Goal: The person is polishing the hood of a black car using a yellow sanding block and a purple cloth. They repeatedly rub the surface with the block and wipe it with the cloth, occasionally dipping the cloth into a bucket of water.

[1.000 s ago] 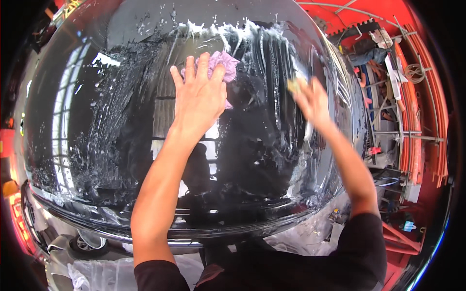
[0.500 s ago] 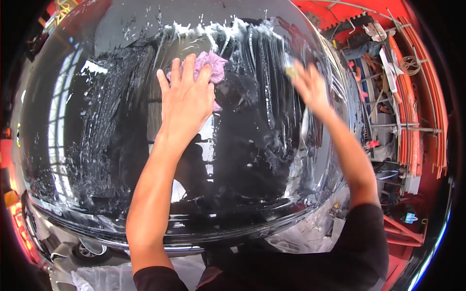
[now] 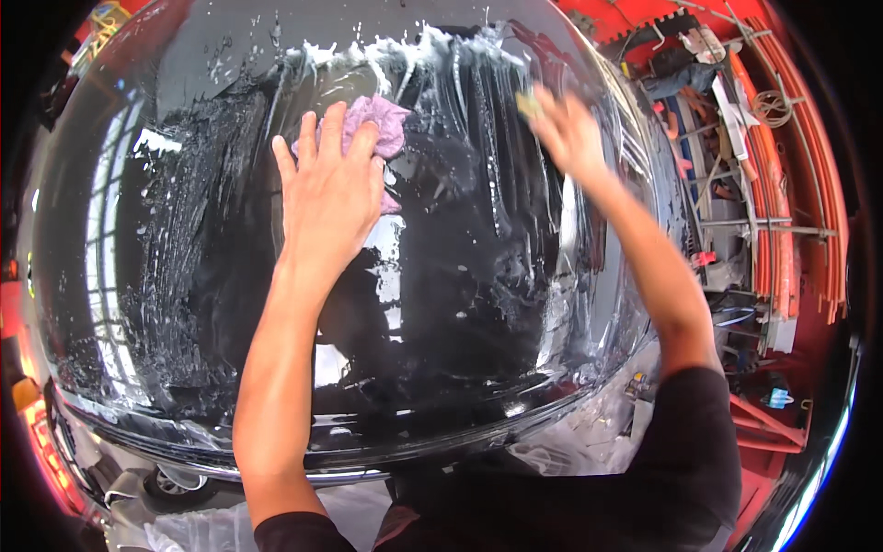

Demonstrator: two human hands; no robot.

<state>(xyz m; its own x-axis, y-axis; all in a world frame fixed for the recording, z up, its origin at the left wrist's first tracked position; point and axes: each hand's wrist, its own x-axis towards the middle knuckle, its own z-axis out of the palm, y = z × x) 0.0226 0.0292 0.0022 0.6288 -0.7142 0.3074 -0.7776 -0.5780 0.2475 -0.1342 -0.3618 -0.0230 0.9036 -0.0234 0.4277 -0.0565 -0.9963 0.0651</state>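
Observation:
Under me spreads a glossy black car panel [image 3: 441, 304], wet and streaked with white suds [image 3: 395, 55] toward its far side. My left hand [image 3: 326, 189] lies on it with fingers stretched, holding a crumpled purple cloth [image 3: 377, 124] beneath the palm and fingers. To the right, my right hand [image 3: 572, 133] is smeared by motion. At its fingertips shows a small yellowish-green pad [image 3: 529, 104], whose exact kind is too blurred to make out. The fingers seem to hold this pad against or just above the streaked surface.
Along the right side stands a red rack with orange lengths [image 3: 773, 184], tools and a coil of wire [image 3: 773, 108]. Clear plastic sheeting [image 3: 570, 442] lies below the panel's near edge. A car wheel [image 3: 175, 486] shows at lower left.
Both hands appear shifted a little left in the picture, along with much of the scene. The right hand and its pad sit slightly farther up and left over the suds streaks.

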